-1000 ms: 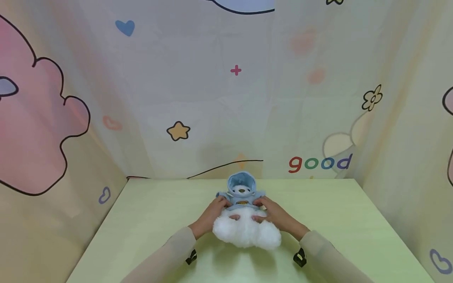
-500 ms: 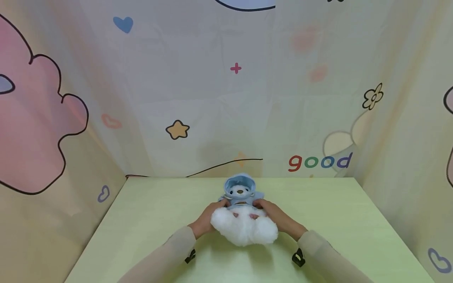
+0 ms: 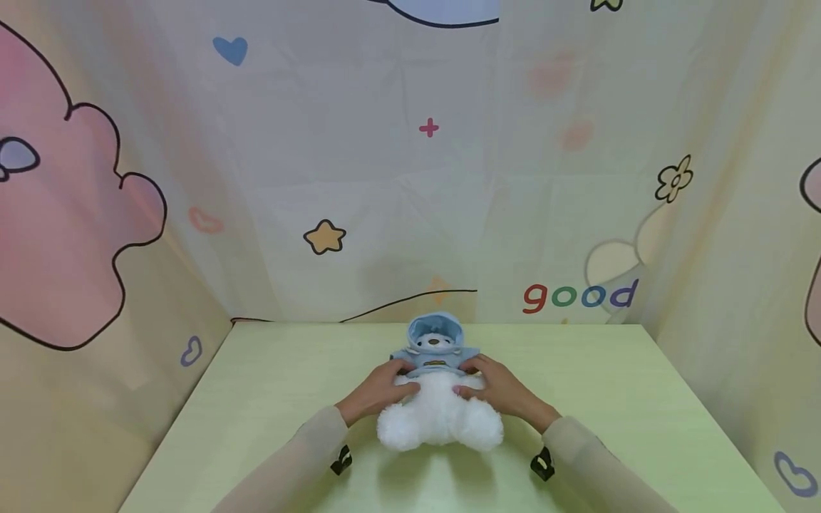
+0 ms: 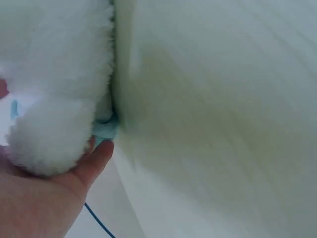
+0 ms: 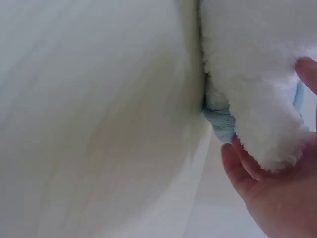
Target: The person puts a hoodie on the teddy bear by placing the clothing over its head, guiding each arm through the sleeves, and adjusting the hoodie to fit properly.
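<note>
Head view: toward the table's far side, a white plush toy already wears its blue hoodie; left hand and right hand grip its sides, not yet released. Left wrist: fingers curl around fur. Right wrist: likewise.

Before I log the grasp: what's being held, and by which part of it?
The plush toy, at its waist: left hand on one side, right hand on the other.

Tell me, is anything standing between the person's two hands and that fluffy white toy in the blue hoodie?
Nothing visible does: the left hand and the right hand both hold the plush toy directly, one at each side.
</note>
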`<state>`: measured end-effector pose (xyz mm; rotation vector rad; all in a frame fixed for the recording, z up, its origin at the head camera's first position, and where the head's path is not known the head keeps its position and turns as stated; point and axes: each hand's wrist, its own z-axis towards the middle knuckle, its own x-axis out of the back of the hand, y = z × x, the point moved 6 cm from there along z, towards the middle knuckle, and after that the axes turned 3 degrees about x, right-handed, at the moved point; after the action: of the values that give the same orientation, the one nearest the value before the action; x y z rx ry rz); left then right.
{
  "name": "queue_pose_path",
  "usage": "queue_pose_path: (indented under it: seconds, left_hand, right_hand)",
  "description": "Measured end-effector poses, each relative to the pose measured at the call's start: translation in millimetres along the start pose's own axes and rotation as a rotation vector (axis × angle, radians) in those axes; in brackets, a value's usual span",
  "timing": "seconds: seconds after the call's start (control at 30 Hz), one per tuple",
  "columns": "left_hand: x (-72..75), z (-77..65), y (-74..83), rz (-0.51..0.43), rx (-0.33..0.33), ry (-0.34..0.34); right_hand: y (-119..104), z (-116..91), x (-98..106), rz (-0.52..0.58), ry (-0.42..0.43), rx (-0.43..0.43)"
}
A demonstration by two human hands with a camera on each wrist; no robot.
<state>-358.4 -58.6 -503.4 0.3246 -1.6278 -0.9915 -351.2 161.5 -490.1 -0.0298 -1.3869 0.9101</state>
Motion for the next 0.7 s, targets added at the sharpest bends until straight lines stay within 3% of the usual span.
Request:
queue_pose_path:
  seconds: [0.2,0.37,0.47,0.57,0.7]
  left_hand:
    - [2.1,3.9,1.3,0.023,0.023,-0.101]
    - [6.3,4.0,-5.4,-0.028,0.051,-0.199]
    - [7.2,4.9,-13.6,-0.071,0.064,-0.197]
    - [5.2,6.5,-18.9,-0.098,0.054,-0.178]
    - [3.7,7.5,-17.0,-0.078,0.037,-0.178]
  right_hand:
    - [-6,3,5,0.051,-0.046,-0.048]
    - [-3,4,5,0.102,-0.135,-0.073]
    - [4,4,5,0.135,-0.181,-0.068]
    - [10,4,2,0.093,-0.219,-0.01]
    - [13,3,0,0.042,-0.21,0.069]
